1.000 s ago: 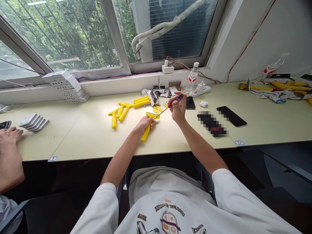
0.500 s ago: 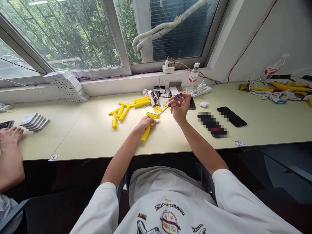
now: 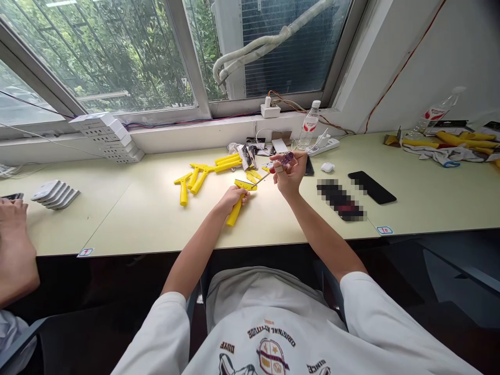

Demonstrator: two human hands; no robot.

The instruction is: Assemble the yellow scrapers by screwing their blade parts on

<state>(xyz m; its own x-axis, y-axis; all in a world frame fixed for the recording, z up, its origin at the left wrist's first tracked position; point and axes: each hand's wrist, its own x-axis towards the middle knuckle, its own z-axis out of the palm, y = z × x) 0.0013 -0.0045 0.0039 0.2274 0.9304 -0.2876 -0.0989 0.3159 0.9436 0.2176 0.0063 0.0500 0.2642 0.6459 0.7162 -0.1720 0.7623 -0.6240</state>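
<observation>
My left hand (image 3: 234, 197) is wrapped round a yellow scraper (image 3: 234, 214), its wide head pointing away from me and its handle toward the table's front edge. In my right hand (image 3: 289, 177) is a screwdriver (image 3: 288, 157) with a purple, see-through handle. Its thin shaft slants down to the left, and the tip meets the scraper's head; the exact contact spot is too small to make out. Just behind lie small flat yellow pieces (image 3: 252, 176). Several more yellow scrapers (image 3: 200, 179) rest to the left of them.
Packets (image 3: 247, 157), a water bottle (image 3: 308, 125) and a power strip (image 3: 324, 145) stand along the back. A black phone (image 3: 372, 187) lies to the right. Stacked grey-white pieces (image 3: 55, 195) sit at left, near another person's hand (image 3: 13, 213). More yellow tools (image 3: 464, 139) lie far right.
My hands, the scraper and the screwdriver stay almost in place, with only a slight shift of the right hand's fingers. The other person's hand at the left has moved a little further left.
</observation>
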